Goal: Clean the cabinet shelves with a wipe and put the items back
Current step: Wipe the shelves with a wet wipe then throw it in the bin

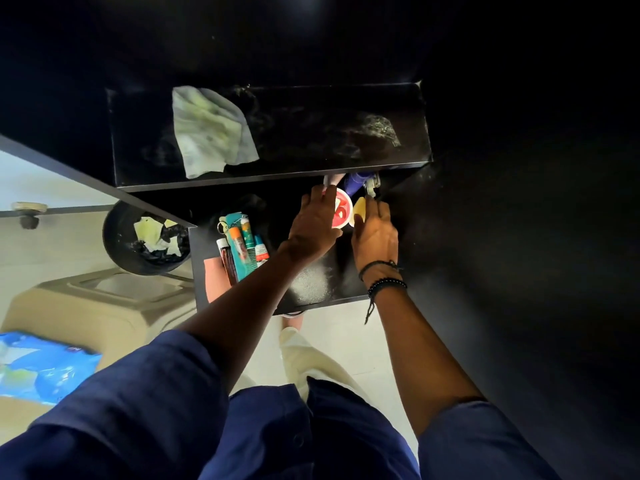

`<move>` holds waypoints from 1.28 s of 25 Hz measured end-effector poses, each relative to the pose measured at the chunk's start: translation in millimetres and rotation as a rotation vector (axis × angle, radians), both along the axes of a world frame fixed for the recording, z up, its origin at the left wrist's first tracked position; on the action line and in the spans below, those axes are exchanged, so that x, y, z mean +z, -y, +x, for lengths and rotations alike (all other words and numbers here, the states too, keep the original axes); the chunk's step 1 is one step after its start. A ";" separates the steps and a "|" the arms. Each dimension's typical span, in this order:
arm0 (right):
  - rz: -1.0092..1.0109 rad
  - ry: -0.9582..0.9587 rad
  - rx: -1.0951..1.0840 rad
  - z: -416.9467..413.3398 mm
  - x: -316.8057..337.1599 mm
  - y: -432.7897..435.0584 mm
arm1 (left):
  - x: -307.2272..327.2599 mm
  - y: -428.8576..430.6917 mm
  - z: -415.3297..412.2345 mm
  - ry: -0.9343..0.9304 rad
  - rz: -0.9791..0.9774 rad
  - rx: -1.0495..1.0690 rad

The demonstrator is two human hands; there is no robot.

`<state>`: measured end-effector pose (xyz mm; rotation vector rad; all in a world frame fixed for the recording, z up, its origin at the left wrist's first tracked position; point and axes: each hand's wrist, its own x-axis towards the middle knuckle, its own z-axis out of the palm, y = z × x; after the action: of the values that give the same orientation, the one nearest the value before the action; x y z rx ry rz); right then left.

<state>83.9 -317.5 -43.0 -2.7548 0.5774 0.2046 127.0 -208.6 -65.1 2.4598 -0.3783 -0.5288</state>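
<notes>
A crumpled pale wipe [211,129] lies on the upper black shelf [311,133], which shows smears and dust. On the lower black shelf [311,282], my left hand [313,228] grips a round red-and-white tub [342,211]. Just to its right, my right hand [375,233] holds a small yellow item [360,206]. A blue-purple bottle [356,183] and a small metal object [373,185] stand behind the tub, partly hidden by the upper shelf's edge. Several tubes and small bottles [242,244] lie together at the lower shelf's left.
A black waste bin [145,237] with used wipes stands on the floor at the left. A beige plastic stool [97,306] is below it, and a blue wipes pack [41,365] lies at the far left. White powdery dust [311,282] marks the lower shelf's front.
</notes>
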 end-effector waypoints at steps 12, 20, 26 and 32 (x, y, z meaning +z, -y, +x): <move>0.286 0.077 0.046 -30.6 -0.2 -68.9 | 3.1 -101.3 -56.2 0.130 -0.016 0.318; 0.464 -0.356 0.059 -33.6 -45.6 -122.6 | -22.1 -150.2 -83.3 -0.038 0.159 0.377; 0.350 -0.278 0.068 -17.4 -50.8 -146.1 | -22.1 -153.3 -88.7 -0.024 0.137 0.424; 0.302 -0.266 0.060 6.1 -48.2 -155.5 | -18.9 -156.4 -90.5 -0.017 0.142 0.381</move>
<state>90.0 -162.0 -91.2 -2.4682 0.4831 0.6265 36.6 -52.2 -84.0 2.5728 0.1409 -0.4242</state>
